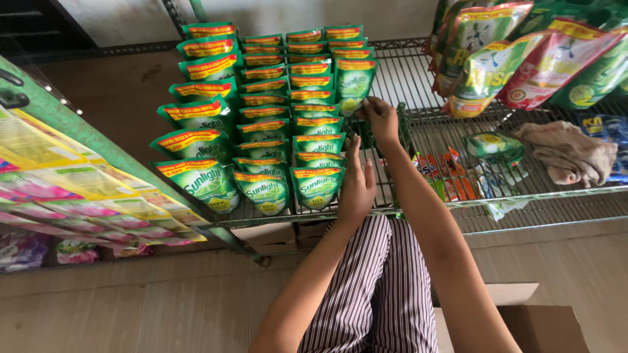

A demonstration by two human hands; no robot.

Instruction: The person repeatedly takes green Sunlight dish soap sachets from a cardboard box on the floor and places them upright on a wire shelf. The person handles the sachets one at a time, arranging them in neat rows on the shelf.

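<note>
While the right hand pinches the back green pouch at its bottom edge, the left hand lies flat and open against the front pouch beside it. Push gently so the row stays straight on the wire shelf.

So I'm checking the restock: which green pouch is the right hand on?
The rearmost pouch in the rightmost row; the right hand pinches its lower edge. The left hand rests flat against that row's front pouches.

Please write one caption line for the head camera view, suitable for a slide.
Left hand steadies rows of green pouches on a wire shelf; right hand grips one pouch.
</note>
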